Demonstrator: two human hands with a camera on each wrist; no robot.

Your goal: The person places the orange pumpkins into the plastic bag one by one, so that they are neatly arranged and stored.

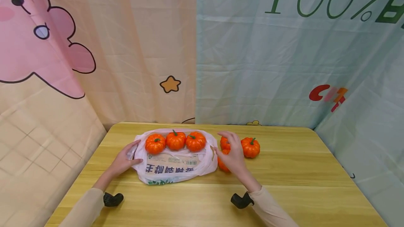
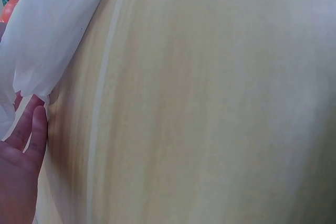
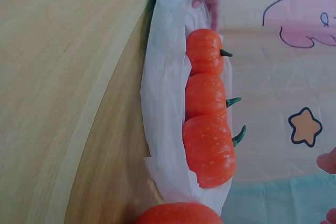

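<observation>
A white plastic bag (image 1: 208,165) lies flat on the table with its mouth facing up. Three small orange pumpkins with green stems stand in a row along its far side: a left one (image 1: 155,144), a middle one (image 1: 175,140) and a right one (image 1: 196,141). My left hand (image 1: 124,158) holds the bag's left end, thumb and fingers on the thin plastic. At the bag's right end my right hand (image 1: 234,157) is raised with thumb and fingers apart, nothing between them. Beside it sit more pumpkins (image 1: 250,147), two partly hidden by this hand.
Printed brown packaging (image 1: 172,160) shows through the bag's mouth. The wooden table (image 1: 300,174) extends to the right and toward the front. Printed curtains (image 1: 252,62) hang behind the table and along both sides. A black wrist mount (image 1: 241,200) sits on each forearm.
</observation>
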